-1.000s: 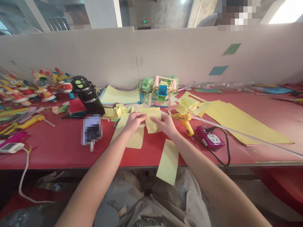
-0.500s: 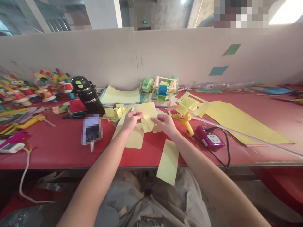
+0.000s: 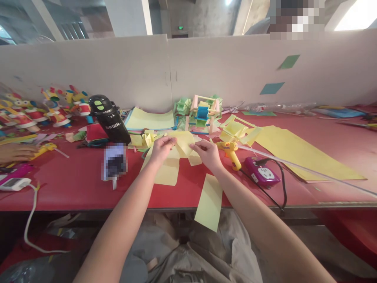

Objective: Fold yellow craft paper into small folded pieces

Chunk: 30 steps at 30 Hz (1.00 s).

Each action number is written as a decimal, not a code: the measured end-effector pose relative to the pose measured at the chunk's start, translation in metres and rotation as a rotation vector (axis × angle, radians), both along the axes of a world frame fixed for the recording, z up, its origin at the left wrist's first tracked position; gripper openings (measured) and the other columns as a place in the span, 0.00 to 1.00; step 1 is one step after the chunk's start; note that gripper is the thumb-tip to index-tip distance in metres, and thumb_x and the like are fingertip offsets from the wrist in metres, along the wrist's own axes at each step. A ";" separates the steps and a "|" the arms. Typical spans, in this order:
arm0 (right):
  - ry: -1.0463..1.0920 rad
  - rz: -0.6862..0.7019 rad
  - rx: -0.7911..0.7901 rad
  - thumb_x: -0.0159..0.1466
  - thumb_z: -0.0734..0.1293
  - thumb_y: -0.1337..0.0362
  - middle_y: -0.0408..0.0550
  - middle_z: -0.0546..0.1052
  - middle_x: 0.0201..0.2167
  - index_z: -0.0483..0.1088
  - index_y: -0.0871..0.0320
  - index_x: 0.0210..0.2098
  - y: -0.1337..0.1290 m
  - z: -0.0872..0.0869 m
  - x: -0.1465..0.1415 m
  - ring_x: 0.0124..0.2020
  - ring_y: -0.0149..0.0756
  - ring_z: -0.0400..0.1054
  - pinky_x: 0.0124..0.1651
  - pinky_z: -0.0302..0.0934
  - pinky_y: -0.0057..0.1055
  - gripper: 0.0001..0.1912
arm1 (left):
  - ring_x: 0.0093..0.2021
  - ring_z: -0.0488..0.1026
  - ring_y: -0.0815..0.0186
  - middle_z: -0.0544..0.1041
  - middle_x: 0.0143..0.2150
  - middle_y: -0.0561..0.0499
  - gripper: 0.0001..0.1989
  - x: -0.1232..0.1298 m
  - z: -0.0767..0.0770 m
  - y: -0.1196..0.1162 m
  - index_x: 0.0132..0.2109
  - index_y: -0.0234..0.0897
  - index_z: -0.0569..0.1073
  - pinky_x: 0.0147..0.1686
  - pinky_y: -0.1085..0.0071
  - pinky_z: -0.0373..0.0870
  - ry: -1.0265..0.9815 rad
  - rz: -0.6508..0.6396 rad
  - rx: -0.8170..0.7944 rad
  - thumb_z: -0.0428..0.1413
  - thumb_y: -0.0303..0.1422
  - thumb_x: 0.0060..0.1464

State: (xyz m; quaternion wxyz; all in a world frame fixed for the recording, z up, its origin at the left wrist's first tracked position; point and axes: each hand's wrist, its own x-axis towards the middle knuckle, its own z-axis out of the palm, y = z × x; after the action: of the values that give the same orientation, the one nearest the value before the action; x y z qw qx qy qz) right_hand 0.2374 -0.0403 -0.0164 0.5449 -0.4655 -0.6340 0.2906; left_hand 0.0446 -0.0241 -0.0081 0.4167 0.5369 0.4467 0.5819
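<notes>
A piece of pale yellow paper is held up between my two hands, its upper edge bent over. My left hand pinches its left side, and my right hand pinches its right side. Beneath them, more pale yellow sheets lie on the red table. Closer to me, a separate yellow sheet sticks out past the table's front edge. Just right of my right hand rests a yellow glue gun. Behind my hands stands a small wheel-like model of sticks and coloured paper.
A black bottle stands at the left, near a blurred phone-like object. A purple power socket with a black cord and large yellow sheets lie to the right. Another person's hand is at the far left.
The paper between my hands has bent over at its top and sits a bit higher at its lower edge. Another person's hand has come in at the far left.
</notes>
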 end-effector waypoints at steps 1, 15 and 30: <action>0.017 -0.012 -0.007 0.54 0.72 0.42 0.43 0.68 0.20 0.73 0.56 0.23 -0.001 0.000 0.000 0.24 0.32 0.60 0.29 0.59 0.32 0.22 | 0.31 0.71 0.66 0.76 0.27 0.51 0.16 -0.001 0.000 0.000 0.29 0.36 0.78 0.34 0.70 0.68 0.035 0.009 0.038 0.66 0.46 0.44; 0.296 0.065 -0.072 0.60 0.67 0.43 0.49 0.78 0.32 0.77 0.57 0.35 -0.002 0.004 -0.002 0.38 0.42 0.75 0.42 0.73 0.40 0.23 | 0.52 0.74 0.52 0.79 0.52 0.44 0.08 -0.004 0.011 -0.007 0.31 0.36 0.82 0.46 0.63 0.71 -0.205 -0.348 -0.083 0.60 0.32 0.40; 0.225 0.144 -0.065 0.59 0.71 0.53 0.47 0.81 0.31 0.70 0.57 0.49 -0.003 0.002 -0.001 0.35 0.39 0.75 0.44 0.70 0.41 0.22 | 0.39 0.78 0.59 0.80 0.41 0.43 0.29 -0.002 -0.007 0.001 0.49 0.38 0.72 0.39 0.65 0.73 -0.057 -0.157 -0.238 0.71 0.38 0.38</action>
State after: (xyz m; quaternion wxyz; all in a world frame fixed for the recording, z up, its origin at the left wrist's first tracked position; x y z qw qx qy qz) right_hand 0.2365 -0.0438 -0.0146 0.5749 -0.4006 -0.5909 0.3999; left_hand 0.0423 -0.0231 -0.0150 0.5339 0.5003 0.4572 0.5055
